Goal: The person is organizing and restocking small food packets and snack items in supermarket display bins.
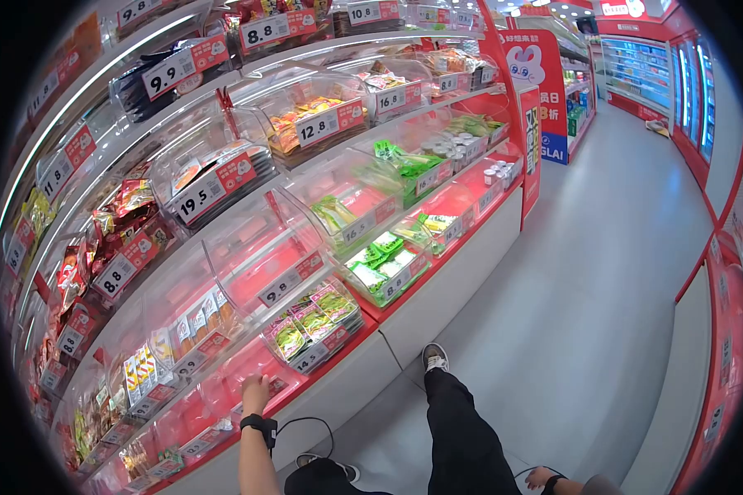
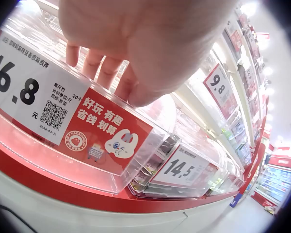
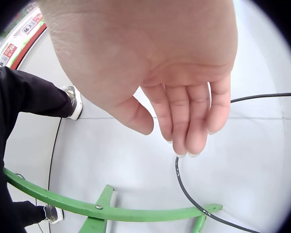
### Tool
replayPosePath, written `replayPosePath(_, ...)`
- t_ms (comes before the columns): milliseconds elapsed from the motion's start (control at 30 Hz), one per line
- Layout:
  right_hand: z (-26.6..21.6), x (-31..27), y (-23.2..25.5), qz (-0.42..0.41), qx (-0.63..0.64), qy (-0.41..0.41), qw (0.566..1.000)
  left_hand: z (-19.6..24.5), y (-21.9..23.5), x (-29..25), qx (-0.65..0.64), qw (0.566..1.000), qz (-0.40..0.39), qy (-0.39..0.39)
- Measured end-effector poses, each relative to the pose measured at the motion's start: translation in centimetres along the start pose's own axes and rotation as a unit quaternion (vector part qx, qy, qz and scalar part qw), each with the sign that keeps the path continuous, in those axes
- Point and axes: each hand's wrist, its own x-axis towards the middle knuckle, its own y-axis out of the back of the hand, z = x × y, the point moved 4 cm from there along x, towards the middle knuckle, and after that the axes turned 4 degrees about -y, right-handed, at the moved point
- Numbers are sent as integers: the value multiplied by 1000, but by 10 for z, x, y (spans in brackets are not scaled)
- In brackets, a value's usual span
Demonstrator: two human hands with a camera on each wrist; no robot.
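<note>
My left hand is at a clear plastic bin on the lowest shelf, above its front wall. Up close, the fingers hang loosely, their tips hidden behind the bin's price label, marked 16.8. Just right of this bin stands another bin, labelled 14.5, with green packaged snacks in rows. Down at the lower right, my right hand hangs over the floor. Its fingers are relaxed and slightly bent, and nothing is in the palm.
Tiers of clear bins with snack packets rise on the left. A grey aisle floor runs to fridges at the back. Below my right hand are a green curved metal frame and a black cable. More red shelving lines the right.
</note>
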Motion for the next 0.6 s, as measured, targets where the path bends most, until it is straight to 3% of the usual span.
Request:
replayPosePath(100, 9, 2, 10, -1, 12, -7, 1000, 9, 3, -7, -32, 999, 1, 12)
replayPosePath(233, -15, -5, 20, 6, 32, 3, 999, 32, 22, -14, -100, 986, -94, 100)
replayPosePath(267, -21, -9, 21, 9, 37, 8, 999, -14, -17, -12, -127, 983, -80, 104)
replayPosePath(333, -31, -12, 21, 18, 48, 20, 999, 10, -3, -20, 35, 995, -85, 25)
replayPosePath(400, -37, -18, 19, 27, 58, 32, 997, -4, -20, -21, 59, 997, -49, 24)
replayPosePath(500, -32, -21, 6, 39, 75, 42, 995, 9, -16, -22, 73, 997, 23, 27)
replayPosePath(600, 9, -8, -33, 55, 84, 73, 992, 10, -13, -30, 113, 991, 71, 13)
